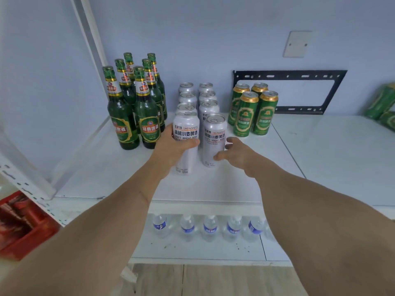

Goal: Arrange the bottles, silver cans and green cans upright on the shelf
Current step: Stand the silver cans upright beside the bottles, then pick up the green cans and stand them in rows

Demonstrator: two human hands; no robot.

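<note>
A: In the head view, what is being held?

B: A silver can [185, 142] is being gripped upright by the left hand [173, 147], fingers and thumb curled round its middle, at the front of the left silver column on the white shelf [320, 159].

A: And the right hand [239, 153]?

B: Its grip is being kept open, thumb and fingers spread just beside a 2nd front silver can [214, 139] standing upright on the shelf; whether the can is being touched cannot be told.

A: What else is being shown there?

B: 6 more silver cans [197, 96] are being displayed upright in 2 columns behind the front pair. 6 green bottles [136, 103] are being shown upright at the left, and 4 green cans [253, 110] upright at the right, in front of a black bracket [290, 74] on the wall. A green pack [382, 103] is lying at the far right edge. Water bottles [208, 227] are being seen in a row on the lower shelf, and a red crate [23, 225] at the lower left.
</note>
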